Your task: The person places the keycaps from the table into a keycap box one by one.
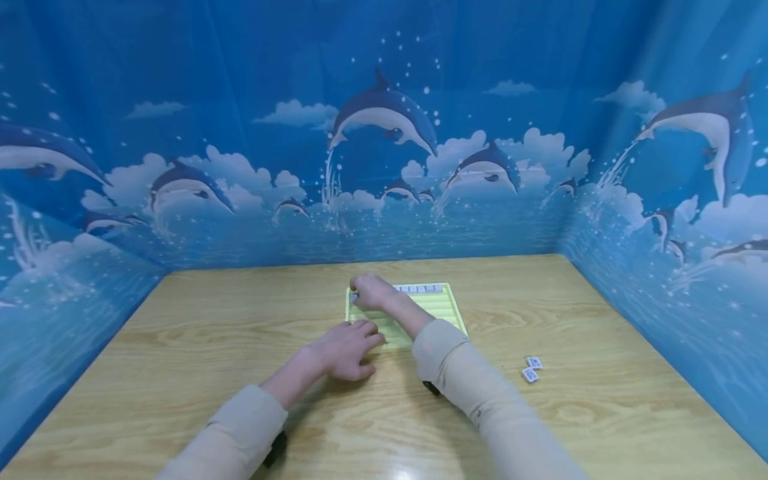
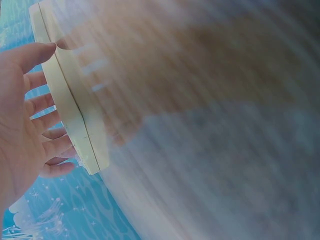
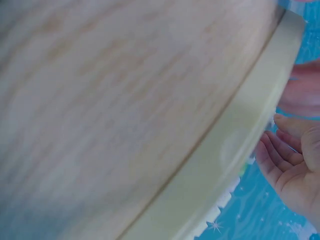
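A pale yellow-green ridged tray [image 1: 444, 307] lies on the table, with a row of small white tiles [image 1: 420, 289] along its far edge. My right hand [image 1: 375, 293] reaches over the tray to its far left corner. There its thumb and curled fingers pinch a small tile [image 1: 354, 298], mostly hidden by the hand. My left hand [image 1: 348, 350] rests at the tray's near left corner with its fingers loosely spread. In the left wrist view the thumb [image 2: 37, 54] meets the tray's side wall [image 2: 75, 110].
Two loose white tiles [image 1: 531, 369] with dark markings lie on the wooden table [image 1: 600, 347], right of the tray. A blue curtain [image 1: 252, 220] printed with dolphins and clouds stands around the back and sides of the table.
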Demonstrator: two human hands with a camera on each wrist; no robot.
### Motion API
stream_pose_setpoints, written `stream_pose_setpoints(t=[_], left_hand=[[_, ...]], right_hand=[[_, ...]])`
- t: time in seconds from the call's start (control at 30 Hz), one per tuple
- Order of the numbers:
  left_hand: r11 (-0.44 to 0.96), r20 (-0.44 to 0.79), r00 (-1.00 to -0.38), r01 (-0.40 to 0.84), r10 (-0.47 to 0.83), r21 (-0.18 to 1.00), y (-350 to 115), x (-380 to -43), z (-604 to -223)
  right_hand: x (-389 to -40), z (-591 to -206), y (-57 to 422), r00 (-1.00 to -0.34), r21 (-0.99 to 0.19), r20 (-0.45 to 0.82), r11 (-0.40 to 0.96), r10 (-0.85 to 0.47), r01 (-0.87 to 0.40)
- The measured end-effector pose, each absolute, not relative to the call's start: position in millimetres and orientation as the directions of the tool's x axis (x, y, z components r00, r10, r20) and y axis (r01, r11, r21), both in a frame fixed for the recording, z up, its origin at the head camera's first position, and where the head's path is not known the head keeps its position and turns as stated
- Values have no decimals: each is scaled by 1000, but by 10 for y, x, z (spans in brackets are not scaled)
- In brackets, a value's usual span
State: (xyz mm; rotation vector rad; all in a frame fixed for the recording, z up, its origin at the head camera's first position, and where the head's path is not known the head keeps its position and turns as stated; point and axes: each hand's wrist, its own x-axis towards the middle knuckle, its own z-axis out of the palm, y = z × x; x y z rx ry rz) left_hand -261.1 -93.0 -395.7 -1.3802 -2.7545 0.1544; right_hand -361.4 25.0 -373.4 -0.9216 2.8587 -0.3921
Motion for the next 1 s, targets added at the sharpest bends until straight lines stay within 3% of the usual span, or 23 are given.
stream_pose_setpoints(t=[0.43,1.0], left_hand=[[599,-9,-603,794,798,-102,-930,-2603,-3957],[624,-32,-628,776,777,-88,-908,-2599,-3955]], right_hand=[[-3559,-3457,703,-778,-219,7,759,-628,-614],[-3145,-3348,1456,-756,-176,91,737,-648,-653]])
